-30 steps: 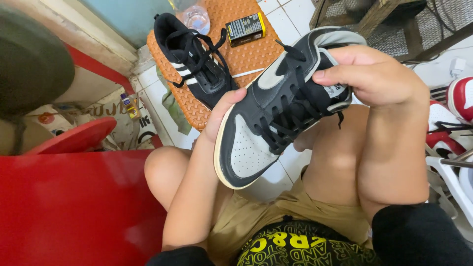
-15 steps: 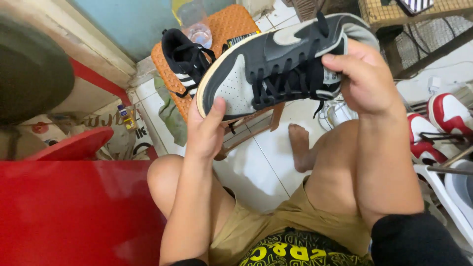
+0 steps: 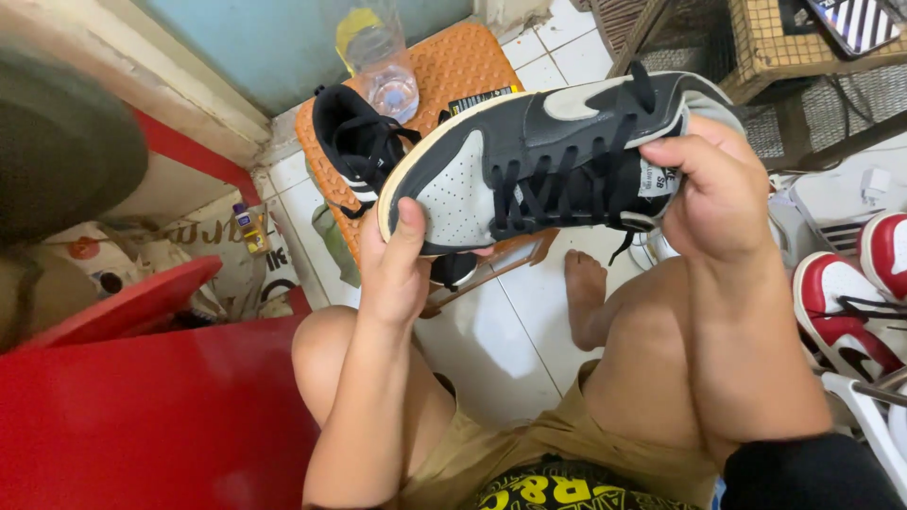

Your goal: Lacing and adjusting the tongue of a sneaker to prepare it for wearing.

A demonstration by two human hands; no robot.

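The left hand (image 3: 395, 274) is closed around the toe of a black and grey sneaker (image 3: 539, 165), thumb laid up over the perforated toe cap and the fingers hidden beneath the sole. The right hand (image 3: 723, 194) is closed on the heel end, fingers curled over the collar beside the tongue label. The sneaker is held in the air, on its side with the toe to the left, above the knees and directly over an orange stool (image 3: 444, 71). The black laces (image 3: 557, 189) are threaded but loose, and one end hangs free below the shoe. Risk noted: that dangling end could catch on the stool's edge or on the fingers and pull the lacing askew. On the stool, partly under the held shoe, lies a black shoe with white stripes (image 3: 354, 151), and at the far edge stands a clear plastic cup (image 3: 383, 66) holding some water. The cup stands close to the sneaker's toe; a swing of the shoe that way could, in my judgement, tip it and wet both shoes. A bare foot (image 3: 588, 297) rests on the tiled floor (image 3: 491, 349) below, where a dropped shoe would land. Red and white sneakers (image 3: 850, 302) lie to the right, well apart.
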